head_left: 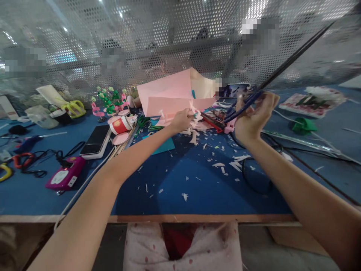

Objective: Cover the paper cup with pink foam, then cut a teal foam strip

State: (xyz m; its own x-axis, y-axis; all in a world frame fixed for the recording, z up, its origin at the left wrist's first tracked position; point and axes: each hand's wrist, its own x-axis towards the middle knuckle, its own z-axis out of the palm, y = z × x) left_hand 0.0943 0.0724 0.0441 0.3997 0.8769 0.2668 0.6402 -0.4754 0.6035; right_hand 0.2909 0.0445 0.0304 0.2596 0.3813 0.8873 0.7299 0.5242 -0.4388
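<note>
My right hand (251,119) is closed around the blue handles of a pair of scissors (293,60). Their long dark blades point up and away to the right, above the table. My left hand (182,120) reaches to the middle of the table, its fingers pinched on white and pale pink paper scraps (195,114). Behind that hand are large pink paper sheets (166,90), one of them standing up. A blue paper sheet (163,146) lies below the left wrist. Small white cuttings (220,165) are strewn over the blue tabletop between my arms.
On the left are a purple power adapter (66,173), a black-and-white device (96,141), a red-and-white paper cup (121,125) on its side and pink-green flower pieces (108,101). Green scissors (141,122) lie near the cup. A phone (235,90) leans at the back; cables cross the right side.
</note>
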